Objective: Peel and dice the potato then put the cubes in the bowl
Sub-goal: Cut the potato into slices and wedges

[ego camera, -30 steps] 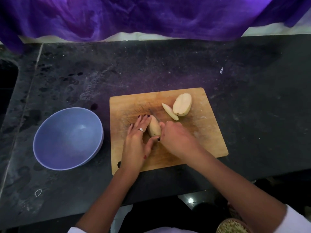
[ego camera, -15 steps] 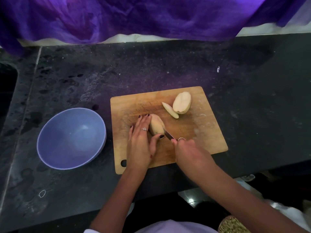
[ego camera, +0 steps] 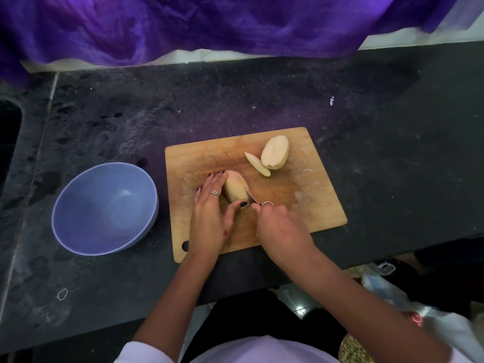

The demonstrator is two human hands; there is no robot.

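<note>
- One dark speckled stone bench (ego camera: 340,106) across the view, with purple cloth (ego camera: 183,24) draped along its far edge.
- Wooden cutting board (ego camera: 309,205) near the front edge of the bench, hanging hole at its near left corner.
- Blue-lilac bowl (ego camera: 86,226) on the bench just left of the board, not touching it, with nothing visible inside.
- Left hand (ego camera: 212,218) on the board, fingers laid along the left side of a peeled potato piece (ego camera: 234,188), thumb hooked round its near end: a steadying grip on that piece; ring on one finger, dark nail polish.
- Right hand (ego camera: 277,226) curled tight round the handle of a knife (ego camera: 252,198), handle hidden in the grip, short blade against the right side of the held piece.
- Second potato half (ego camera: 275,156) at the far right part of the board, cut face up.
- Thin potato slice (ego camera: 257,167) touching that half on its left.
- Small white mark (ego camera: 331,100) far back on the bench, too small to read.
- Pale ring-shaped object (ego camera: 62,294) at near left, well apart from the bowl.
</note>
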